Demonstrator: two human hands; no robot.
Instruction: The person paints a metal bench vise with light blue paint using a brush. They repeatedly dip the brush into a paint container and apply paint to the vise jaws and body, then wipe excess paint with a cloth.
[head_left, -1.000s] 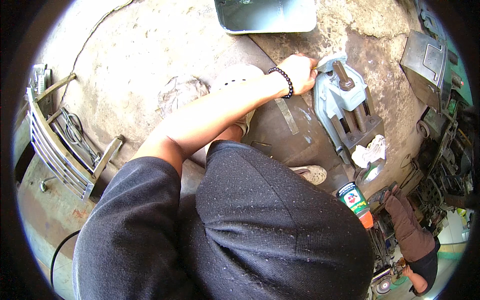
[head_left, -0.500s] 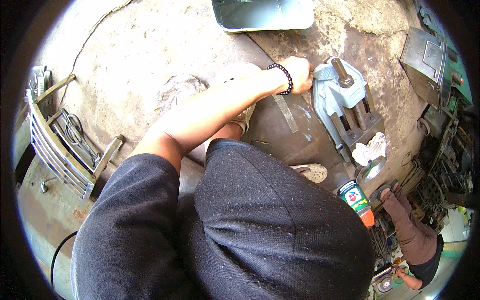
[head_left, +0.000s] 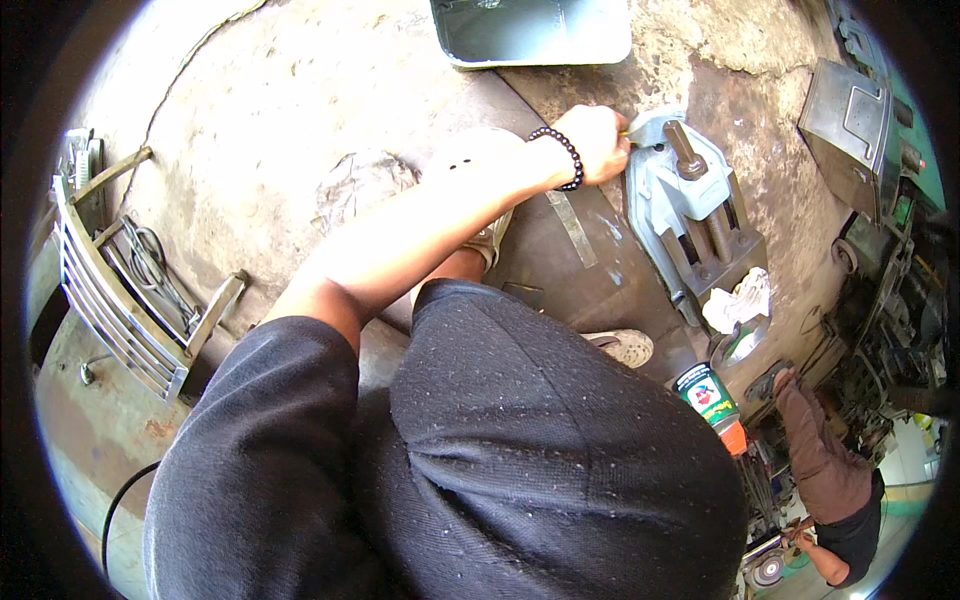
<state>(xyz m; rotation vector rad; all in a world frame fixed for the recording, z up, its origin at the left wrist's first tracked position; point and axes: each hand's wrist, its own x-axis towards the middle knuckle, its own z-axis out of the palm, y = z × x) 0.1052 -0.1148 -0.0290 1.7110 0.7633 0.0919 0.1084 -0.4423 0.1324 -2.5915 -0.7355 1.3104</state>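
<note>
Vise (head_left: 706, 200), partly light blue, lies just right of the left hand (head_left: 592, 146), whose curled fingers pinch a thin yellow-handled brush (head_left: 627, 132) at the vise's far end. Compared with half a second earlier, more yellow handle shows beside the fingers.

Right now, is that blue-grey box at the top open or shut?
Open: the box shows its inside, with no lid over the part in view.
</note>
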